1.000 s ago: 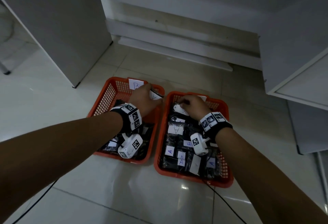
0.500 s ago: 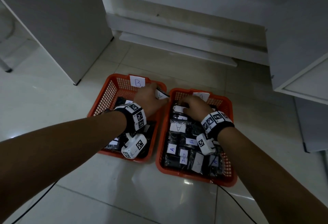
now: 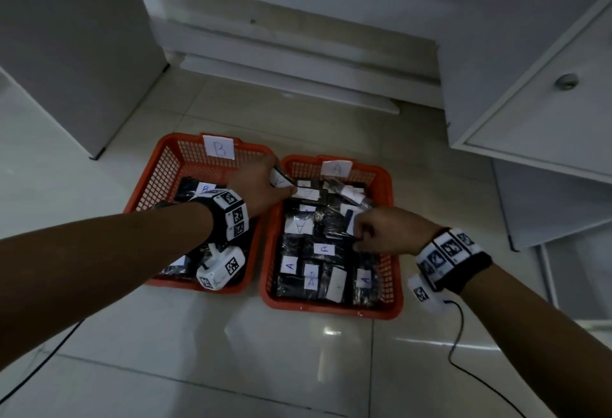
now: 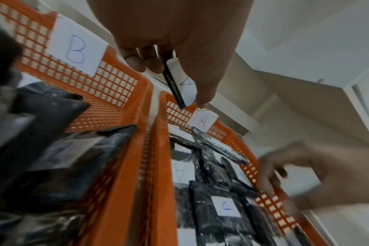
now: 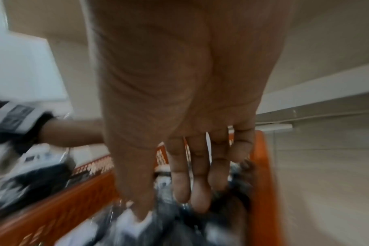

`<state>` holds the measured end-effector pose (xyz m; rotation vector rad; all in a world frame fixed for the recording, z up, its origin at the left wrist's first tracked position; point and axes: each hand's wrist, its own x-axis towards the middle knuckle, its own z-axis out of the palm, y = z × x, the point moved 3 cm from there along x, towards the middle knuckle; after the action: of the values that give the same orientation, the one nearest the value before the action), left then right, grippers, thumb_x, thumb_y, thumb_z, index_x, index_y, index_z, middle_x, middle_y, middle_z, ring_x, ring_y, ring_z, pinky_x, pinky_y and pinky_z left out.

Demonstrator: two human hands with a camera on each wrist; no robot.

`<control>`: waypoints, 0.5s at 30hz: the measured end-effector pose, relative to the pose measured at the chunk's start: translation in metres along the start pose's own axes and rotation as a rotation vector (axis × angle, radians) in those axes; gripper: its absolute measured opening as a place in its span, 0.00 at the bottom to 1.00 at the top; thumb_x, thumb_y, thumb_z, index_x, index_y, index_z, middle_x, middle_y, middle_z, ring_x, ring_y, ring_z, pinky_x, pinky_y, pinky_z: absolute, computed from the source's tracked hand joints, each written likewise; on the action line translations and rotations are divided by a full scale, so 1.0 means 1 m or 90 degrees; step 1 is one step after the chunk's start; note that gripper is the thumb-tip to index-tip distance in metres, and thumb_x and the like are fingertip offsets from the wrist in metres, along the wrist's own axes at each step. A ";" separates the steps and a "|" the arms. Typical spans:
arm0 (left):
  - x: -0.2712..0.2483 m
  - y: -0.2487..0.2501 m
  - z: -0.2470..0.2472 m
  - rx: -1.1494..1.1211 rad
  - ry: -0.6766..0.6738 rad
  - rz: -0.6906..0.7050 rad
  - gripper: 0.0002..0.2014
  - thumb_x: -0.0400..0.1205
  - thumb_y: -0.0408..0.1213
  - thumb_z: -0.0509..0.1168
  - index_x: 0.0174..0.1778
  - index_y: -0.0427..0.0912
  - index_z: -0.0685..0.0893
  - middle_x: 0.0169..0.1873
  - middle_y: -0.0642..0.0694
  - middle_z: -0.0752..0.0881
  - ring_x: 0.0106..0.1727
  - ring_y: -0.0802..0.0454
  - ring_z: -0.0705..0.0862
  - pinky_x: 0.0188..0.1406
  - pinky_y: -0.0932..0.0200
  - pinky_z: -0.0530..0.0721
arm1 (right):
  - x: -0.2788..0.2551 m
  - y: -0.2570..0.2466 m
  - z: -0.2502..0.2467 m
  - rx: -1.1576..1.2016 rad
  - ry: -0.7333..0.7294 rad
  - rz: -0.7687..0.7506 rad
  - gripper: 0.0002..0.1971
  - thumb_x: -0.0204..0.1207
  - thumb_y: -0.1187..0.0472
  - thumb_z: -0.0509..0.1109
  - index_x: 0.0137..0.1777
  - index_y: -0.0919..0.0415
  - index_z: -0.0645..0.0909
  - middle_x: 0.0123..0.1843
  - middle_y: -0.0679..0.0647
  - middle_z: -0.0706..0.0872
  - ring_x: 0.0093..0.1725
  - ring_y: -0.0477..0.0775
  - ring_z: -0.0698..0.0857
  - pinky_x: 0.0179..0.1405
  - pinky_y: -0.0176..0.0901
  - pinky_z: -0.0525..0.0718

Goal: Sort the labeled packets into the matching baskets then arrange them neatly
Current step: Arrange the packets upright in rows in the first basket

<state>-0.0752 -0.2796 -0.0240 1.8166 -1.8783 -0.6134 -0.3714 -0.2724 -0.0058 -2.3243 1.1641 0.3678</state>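
Observation:
Two orange baskets stand side by side on the floor. Basket B (image 3: 145, 179) (image 4: 124, 183) is on the left with a B card (image 3: 219, 148), and basket A (image 3: 395, 285) (image 4: 164, 166) is on the right with an A card (image 3: 336, 169). Both hold black packets with white labels. My left hand (image 3: 284, 185) (image 4: 179, 79) pinches a black packet labeled A (image 3: 280, 180) (image 4: 185, 86) above the rims where the baskets meet. My right hand (image 3: 359, 240) (image 5: 169, 204) hangs over the right middle of basket A. Its fingertips touch the packets there, and the right wrist view is blurred.
A white cabinet (image 3: 66, 53) stands at the back left. Another cabinet with a round knob (image 3: 546, 103) overhangs at the right. A low white step (image 3: 291, 79) runs behind the baskets. A black cable (image 3: 463, 351) trails over the glossy floor tiles (image 3: 298, 351) at the front.
My right hand has drawn back from the far end of basket A to its right middle. My left hand has carried the packet a little right, over basket A's near-left rim.

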 end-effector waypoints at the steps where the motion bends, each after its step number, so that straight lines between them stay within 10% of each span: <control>1: 0.001 0.004 0.003 0.006 -0.007 0.008 0.19 0.73 0.55 0.79 0.49 0.50 0.80 0.44 0.52 0.87 0.46 0.52 0.86 0.45 0.50 0.88 | -0.012 0.003 0.010 -0.036 -0.040 0.024 0.15 0.73 0.38 0.79 0.51 0.46 0.85 0.45 0.41 0.88 0.43 0.44 0.86 0.41 0.43 0.85; 4: 0.004 0.016 0.010 0.016 -0.016 0.038 0.23 0.74 0.58 0.78 0.54 0.47 0.82 0.47 0.49 0.87 0.47 0.50 0.86 0.46 0.50 0.87 | -0.032 0.003 0.039 -0.076 -0.100 0.068 0.23 0.69 0.32 0.81 0.56 0.44 0.83 0.49 0.40 0.88 0.46 0.44 0.86 0.42 0.42 0.81; 9: 0.006 0.043 0.018 -0.014 -0.032 0.079 0.24 0.74 0.57 0.77 0.59 0.46 0.84 0.50 0.51 0.87 0.49 0.53 0.85 0.46 0.56 0.85 | -0.039 0.006 0.049 -0.052 -0.077 0.043 0.08 0.77 0.55 0.78 0.55 0.47 0.88 0.58 0.44 0.89 0.57 0.49 0.87 0.53 0.42 0.79; 15: 0.003 0.057 0.018 -0.018 -0.028 0.106 0.23 0.75 0.55 0.78 0.59 0.46 0.84 0.50 0.50 0.87 0.48 0.53 0.85 0.47 0.54 0.87 | -0.046 0.008 0.041 0.046 -0.071 0.051 0.13 0.75 0.67 0.76 0.57 0.53 0.90 0.54 0.45 0.91 0.52 0.48 0.88 0.49 0.40 0.86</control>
<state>-0.1315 -0.2809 -0.0043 1.6210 -2.0141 -0.6218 -0.4059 -0.2231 -0.0220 -2.1704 1.1991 0.4704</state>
